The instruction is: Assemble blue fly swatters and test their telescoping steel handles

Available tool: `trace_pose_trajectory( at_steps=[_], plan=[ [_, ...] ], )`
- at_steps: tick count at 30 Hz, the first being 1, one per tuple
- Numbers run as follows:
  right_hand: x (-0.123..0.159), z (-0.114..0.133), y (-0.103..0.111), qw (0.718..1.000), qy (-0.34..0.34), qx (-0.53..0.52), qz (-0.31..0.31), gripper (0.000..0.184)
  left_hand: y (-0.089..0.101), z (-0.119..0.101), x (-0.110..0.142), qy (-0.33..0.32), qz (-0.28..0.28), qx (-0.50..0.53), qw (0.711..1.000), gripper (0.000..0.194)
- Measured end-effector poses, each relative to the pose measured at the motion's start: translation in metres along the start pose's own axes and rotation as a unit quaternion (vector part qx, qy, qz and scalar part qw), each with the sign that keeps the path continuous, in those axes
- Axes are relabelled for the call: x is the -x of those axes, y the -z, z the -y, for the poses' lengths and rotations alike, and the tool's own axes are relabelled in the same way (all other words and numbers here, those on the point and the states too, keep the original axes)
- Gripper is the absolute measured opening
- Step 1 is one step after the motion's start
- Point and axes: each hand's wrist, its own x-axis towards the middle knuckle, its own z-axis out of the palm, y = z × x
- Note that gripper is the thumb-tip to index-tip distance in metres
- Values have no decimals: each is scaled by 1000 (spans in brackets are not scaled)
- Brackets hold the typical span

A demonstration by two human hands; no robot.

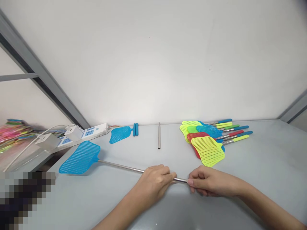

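Observation:
A fly swatter with a blue mesh head (80,158) and an extended silver telescopic rod (120,166) lies across the front of the table. My left hand (157,180) is closed around the middle of its rod. At the rod's right end, my right hand (207,181) pinches the tip between thumb and fingers; whether a handle sits inside that hand is hidden. Farther back are a loose blue swatter head (120,134), two blue handle grips (135,129) side by side, and a separate silver rod (159,135).
At the right back lies a pile of fly swatters (208,150) in yellow, red, green and blue. A white power strip (83,137) with plugged-in adapters runs along the left edge. Colourful packages (14,134) lie beyond it. A white wall (155,64) rises behind the table.

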Motion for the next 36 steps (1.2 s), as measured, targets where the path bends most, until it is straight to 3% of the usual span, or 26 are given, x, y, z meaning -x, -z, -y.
trace_pose_trajectory(
  at_steps=[14,22,27,30,36],
  plan=[
    [-4,0,-11,999,24,-25,-20,33,1,-6,-3,32,6,-1,999,22],
    [-8,2,-14,998,4,-69,6,31,-8,-21,-10,-41,30,-64,997,10],
    [-3,10,-22,991,-2,-128,44,35,6,-15,-3,-95,-5,-127,987,6],
    [6,21,-24,995,20,-48,85,37,17,-16,4,-128,-59,-174,975,15],
    [16,39,-20,991,73,103,45,41,30,-20,6,-115,-113,-197,967,25]
  ],
)
